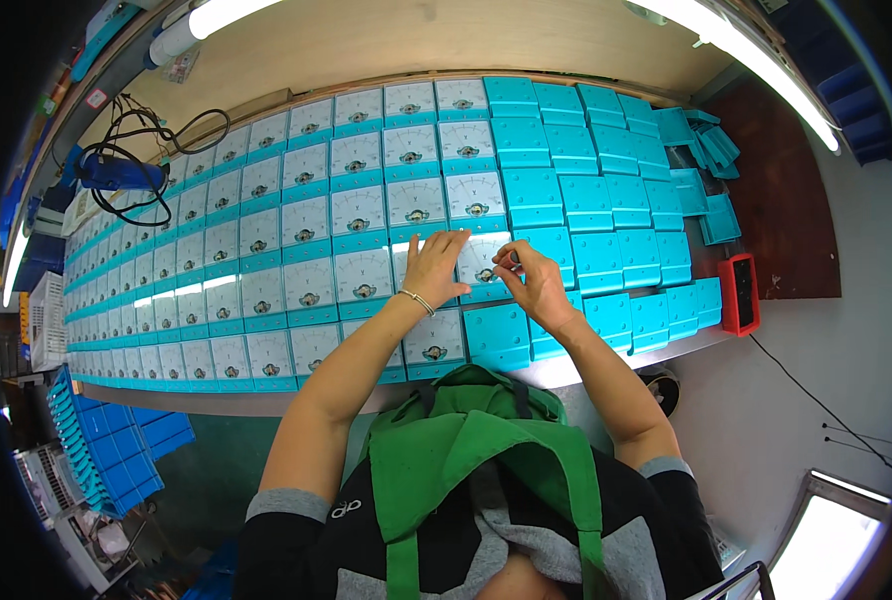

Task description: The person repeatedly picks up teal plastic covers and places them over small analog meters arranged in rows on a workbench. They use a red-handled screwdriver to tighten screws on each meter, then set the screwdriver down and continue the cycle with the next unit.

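Rows of analog panel meters with white scale faces and teal bases cover the bench. My left hand (433,268) lies with fingers spread at the left edge of one meter (481,268), touching it. Over the right side of that same meter, my right hand (539,285) is closed in a pinch. A small dark reddish thing shows between its fingertips, too hidden to name. Another meter (434,338) lies just below my left hand. To the right of my right hand are rows of teal cases (598,262) with no white face showing.
Loose teal pieces (711,145) lie piled at the bench's right end. A red tray (741,293) with a dark inside sits at the right edge. At the far left, a blue tool with a black cable (121,172) hangs over the meters. Blue crates (116,450) stand lower left.
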Action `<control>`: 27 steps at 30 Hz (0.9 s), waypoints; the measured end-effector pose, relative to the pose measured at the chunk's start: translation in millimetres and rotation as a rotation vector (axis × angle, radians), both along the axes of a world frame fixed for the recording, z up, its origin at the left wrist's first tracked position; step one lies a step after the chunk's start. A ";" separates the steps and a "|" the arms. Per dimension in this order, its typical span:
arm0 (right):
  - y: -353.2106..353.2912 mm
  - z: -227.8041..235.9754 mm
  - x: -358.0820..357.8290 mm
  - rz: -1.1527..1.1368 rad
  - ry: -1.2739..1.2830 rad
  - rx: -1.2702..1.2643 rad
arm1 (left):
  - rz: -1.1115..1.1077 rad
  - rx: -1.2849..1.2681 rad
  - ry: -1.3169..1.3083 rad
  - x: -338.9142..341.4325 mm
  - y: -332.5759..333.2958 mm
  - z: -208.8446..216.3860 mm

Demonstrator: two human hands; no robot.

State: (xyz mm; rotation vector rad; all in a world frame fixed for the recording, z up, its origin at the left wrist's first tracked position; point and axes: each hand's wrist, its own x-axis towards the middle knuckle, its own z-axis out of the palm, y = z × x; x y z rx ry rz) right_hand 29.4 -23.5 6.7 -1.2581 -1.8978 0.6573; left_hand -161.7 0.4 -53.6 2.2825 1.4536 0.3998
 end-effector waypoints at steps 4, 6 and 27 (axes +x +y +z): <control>-11.0 -2.4 -6.0 -0.166 -0.131 0.107 | 0.004 -0.026 -0.016 -0.3 -0.8 1.9; -17.9 -3.4 -11.6 -0.240 -0.166 0.160 | 0.003 -0.025 -0.023 -0.4 -0.5 1.4; 3.9 -5.1 3.7 -0.007 0.095 -0.172 | 0.023 -0.016 -0.037 -5.3 -3.6 -8.4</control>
